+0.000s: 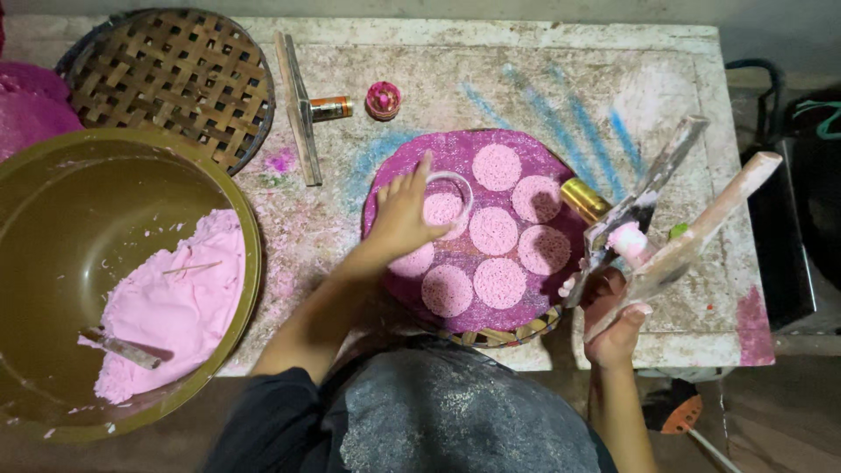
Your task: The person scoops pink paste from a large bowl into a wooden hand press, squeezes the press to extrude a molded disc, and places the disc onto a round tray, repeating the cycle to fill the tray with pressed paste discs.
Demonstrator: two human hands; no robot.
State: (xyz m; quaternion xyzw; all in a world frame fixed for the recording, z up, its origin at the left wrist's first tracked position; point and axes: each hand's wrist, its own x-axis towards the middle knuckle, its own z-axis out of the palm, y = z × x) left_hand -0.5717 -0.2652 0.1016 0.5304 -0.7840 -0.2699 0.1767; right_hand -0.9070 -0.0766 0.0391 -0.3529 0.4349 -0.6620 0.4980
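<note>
The left hand (401, 215) presses on the ring mold (448, 196); the right hand (613, 320) grips two spatulas (666, 219). The pink discs (493, 230) look soft and fragile.

clear round ring mould (448, 200) sitting flat on the purple round mat (455, 153), around a pink disc at nine o'clock; two long flat scrapers (666, 206) tilted up at three o'clock.

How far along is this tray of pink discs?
Six pink discs already lie on the purple-covered round tray. The left hand holds a ring mould on a seventh; another is partly hidden beneath that hand. The right hand grips two paste-smeared flat sticks. Plenty of pink paste remains in the olive basin.
</note>
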